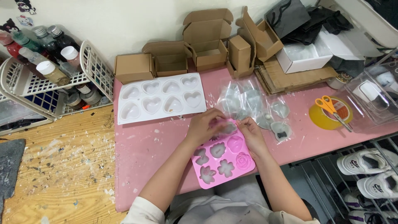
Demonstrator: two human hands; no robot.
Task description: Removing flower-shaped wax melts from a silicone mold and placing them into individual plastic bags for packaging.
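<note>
- The pink mould (224, 159) lies at the near edge of the pink desk (145, 145), tilted, with its far end under the hands. It looks soft and rubbery, with flower, rose and shell-like cavities.
- Most of its near cavities hold pale, matte castings; the rose cavity at the right looks pink, so whether it is filled I cannot tell.
- The left hand (203, 126) is curled over the mould's far-left corner, gripping it. The right hand (251, 132) pinches at the far-right rim with fingertips closed; what, if anything, is between them is too small to tell.
- By my reading, unmoulding has only begun: the near castings sit in place.
- Just beyond the hands lie clear plastic bags (248, 101), crinkly and glossy, some already holding small pieces.
- The white heart mould (159, 98) sits to the far left, its cavities seemingly emptied, with crumbs around it.
- Folded brown cardboard boxes (207, 43) line the wall, several open and empty, so boxing appears undone.
- Orange-handled scissors (331, 108) rest on a yellow tape roll (321, 118) at the right.
</note>
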